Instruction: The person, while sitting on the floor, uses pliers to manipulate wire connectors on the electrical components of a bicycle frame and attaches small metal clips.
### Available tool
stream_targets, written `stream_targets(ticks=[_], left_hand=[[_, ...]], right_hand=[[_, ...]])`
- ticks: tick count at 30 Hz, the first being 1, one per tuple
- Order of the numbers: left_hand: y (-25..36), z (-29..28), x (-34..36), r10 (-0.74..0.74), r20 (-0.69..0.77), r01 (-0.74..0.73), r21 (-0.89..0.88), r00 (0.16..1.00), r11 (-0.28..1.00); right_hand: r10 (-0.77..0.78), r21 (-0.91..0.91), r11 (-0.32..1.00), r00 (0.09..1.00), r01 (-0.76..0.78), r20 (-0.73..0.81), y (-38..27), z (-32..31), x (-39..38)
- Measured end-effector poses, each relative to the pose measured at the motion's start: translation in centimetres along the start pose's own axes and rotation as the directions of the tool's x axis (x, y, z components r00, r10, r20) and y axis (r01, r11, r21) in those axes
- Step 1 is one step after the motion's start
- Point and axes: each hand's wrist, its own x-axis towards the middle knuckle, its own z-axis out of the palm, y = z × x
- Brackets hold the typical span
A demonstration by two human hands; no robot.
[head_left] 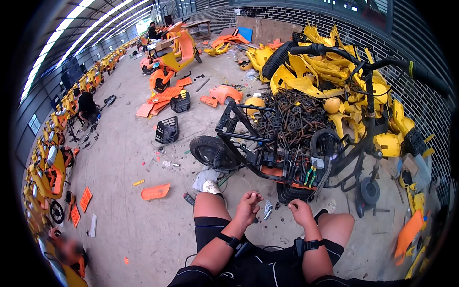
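1. My left hand is raised above my lap with the fingers bent inward; I cannot tell whether the tips meet or pinch something small.
2. My right hand is level with it and well apart, fingers curled; I cannot tell whether anything is inside the curl.
3. Some small silvery metal pieces show between my hands, apparently on the floor, too small to name.
4. The black scooter frame stands right in front of my knees, just beyond my hands and touching neither.
5. As I judge it, the stripping is well along: no yellow or orange body panels cover the frame, and its inner parts and wiring lie bare.
6. Left on it are the handlebar, the wheel at its left end and the inner parts low in the middle, so I would call it part done.
7. Pliers with yellow-green handles rest on the middle of the frame, out of my hands.
8. Behind it lie a heap of yellow panels and a pile of dark metal parts; whether any came from this frame I cannot tell.
9. Off to the left, an orange-and-yellow scooter has much of its bodywork on.
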Motion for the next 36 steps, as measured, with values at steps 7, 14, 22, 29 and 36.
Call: stream_targets(ticks=[7, 14, 22, 29, 36], left_hand=[[0.1, 0.2, -0.1, -0.001, -0.04, 0.007, 0.138, 0.999, 0.99], [0.3, -0.2, 0.5, 0.12, -0.11, -0.12, 0.008, 0.987, 0.993], [1.7, -1.4, 0.9, 0.182, -0.119, -0.19, -0.057, 0.976, 0.98], [3.8, -0.4, 0.4, 0.245, -0.175, -0.217, 0.164, 0.954, 0.962], [-0.6, 1.5, 0.4, 0.029, 0.066, -0.059, 0.528, 0.997, 0.847]], right_hand=[[-0.021, -0.135, 0.991, 0.994, 0.007, -0.103, -0.5, 0.3, 0.1], [-0.003, -0.051, 0.999, 0.994, -0.003, -0.112, -1.7, 0.9, 0.5], [-0.051, -0.082, 0.996, 0.976, 0.034, -0.214, 0.8, 0.9, 0.2], [0.169, 0.439, 0.896, 0.966, -0.068, -0.197, 3.6, 0.3, 0.8], [0.246, 0.615, 0.771, 0.968, -0.168, -0.043, 2.6, 1.3, 1.2]])
